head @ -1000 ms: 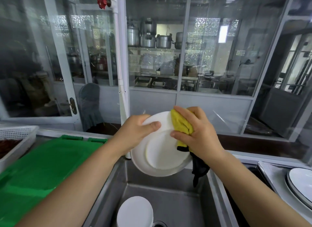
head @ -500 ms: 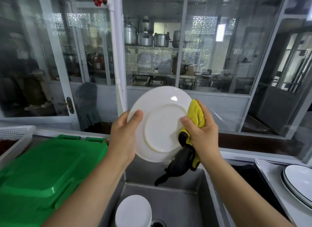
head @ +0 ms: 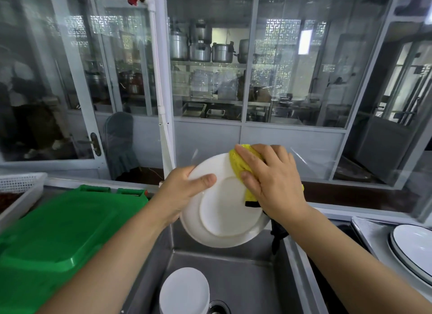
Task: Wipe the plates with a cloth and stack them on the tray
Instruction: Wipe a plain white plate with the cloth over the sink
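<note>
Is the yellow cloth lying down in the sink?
No, the right hand presses the yellow cloth against the white plate held above the sink.

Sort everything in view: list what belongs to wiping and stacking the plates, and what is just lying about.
Belongs to the job:
- white plate, held by the left hand
- yellow cloth, pressed on it by the right hand
- plate stack in the sink
- blue-rimmed plates on the steel tray

Just lying about:
- green plastic lid
- white basket
</note>
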`<control>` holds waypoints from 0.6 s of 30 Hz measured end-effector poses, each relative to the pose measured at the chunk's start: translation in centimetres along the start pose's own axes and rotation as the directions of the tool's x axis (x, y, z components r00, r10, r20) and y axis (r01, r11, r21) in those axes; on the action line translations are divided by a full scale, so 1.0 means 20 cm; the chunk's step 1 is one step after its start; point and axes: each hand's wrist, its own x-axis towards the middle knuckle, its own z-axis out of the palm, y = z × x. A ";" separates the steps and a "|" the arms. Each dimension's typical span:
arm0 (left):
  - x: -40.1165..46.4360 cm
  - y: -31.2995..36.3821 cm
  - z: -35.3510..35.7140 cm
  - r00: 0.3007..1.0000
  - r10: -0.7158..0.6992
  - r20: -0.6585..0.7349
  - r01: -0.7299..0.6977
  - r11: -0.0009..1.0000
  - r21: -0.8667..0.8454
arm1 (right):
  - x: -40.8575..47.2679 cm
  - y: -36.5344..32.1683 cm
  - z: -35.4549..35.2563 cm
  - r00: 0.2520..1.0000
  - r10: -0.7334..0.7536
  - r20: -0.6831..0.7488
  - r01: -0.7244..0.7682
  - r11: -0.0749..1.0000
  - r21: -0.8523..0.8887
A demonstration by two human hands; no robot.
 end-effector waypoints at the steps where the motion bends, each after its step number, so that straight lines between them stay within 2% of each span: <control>1: -0.01 0.00 0.01 1.000 -0.015 -0.016 0.014 0.999 -0.037 | 0.00 0.01 0.01 1.000 0.025 -0.003 -0.025 0.999 0.020; 6: -0.02 0.00 0.02 0.988 -0.068 -0.138 0.033 0.970 -0.241 | -0.07 0.07 0.06 0.963 0.262 0.068 -0.270 0.946 0.177; 11: 0.01 -0.01 0.02 0.949 -0.129 -0.289 -0.008 0.902 -0.432 | -0.17 0.01 0.16 0.881 0.472 0.034 -0.460 0.836 0.300; 14: 0.04 -0.01 0.01 0.930 -0.173 -0.325 -0.025 0.851 -0.524 | -0.23 -0.07 0.20 0.858 0.513 0.029 -0.488 0.795 0.361; 18: 0.05 -0.03 -0.02 0.916 -0.201 -0.347 -0.033 0.824 -0.566 | -0.34 -0.16 0.24 0.881 0.473 0.015 -0.439 0.805 0.400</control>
